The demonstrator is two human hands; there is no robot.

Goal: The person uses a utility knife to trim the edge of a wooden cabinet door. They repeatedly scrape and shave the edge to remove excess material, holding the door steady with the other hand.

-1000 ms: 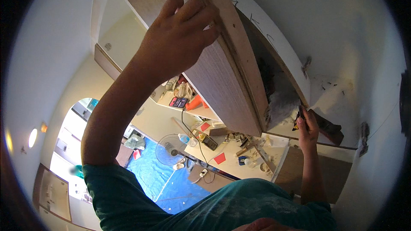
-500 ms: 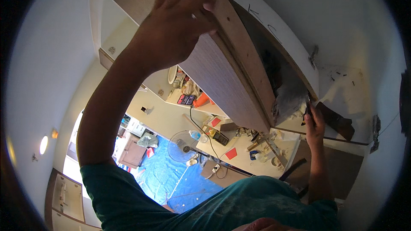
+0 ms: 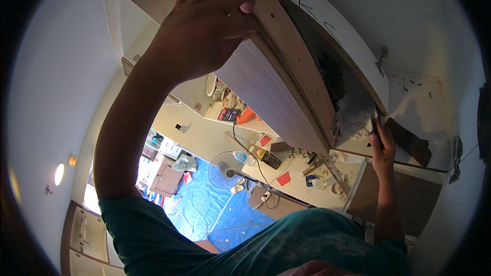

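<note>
My left hand (image 3: 209, 28), raised high, has its fingers curled against the edge of a long wood-grain cabinet panel (image 3: 276, 92). A brown board strip (image 3: 302, 66) with small dark holes runs along beside that edge. On the right, lower down, my right hand (image 3: 382, 148) is closed round a slim dark hand tool (image 3: 374, 128), mostly hidden by the fingers. Beside it lies a dark brown, curved tool or holder (image 3: 409, 140) on a pale ledge. A crumpled grey translucent plastic bag (image 3: 354, 115) sits in the opening behind the board, next to the right hand.
Several loose screws (image 3: 411, 83) lie on the pale ledge. Metal hinges (image 3: 456, 156) are fixed at the right. Below stand a cluttered worktop (image 3: 296, 186), a round fan (image 3: 225, 171) and a blue floor sheet (image 3: 199, 204). A black cable (image 3: 248, 151) hangs over the worktop.
The view has shifted slightly, so the scene sits a little further right. My left hand stays at the panel edge. My right hand keeps its tool beside the plastic bag.
</note>
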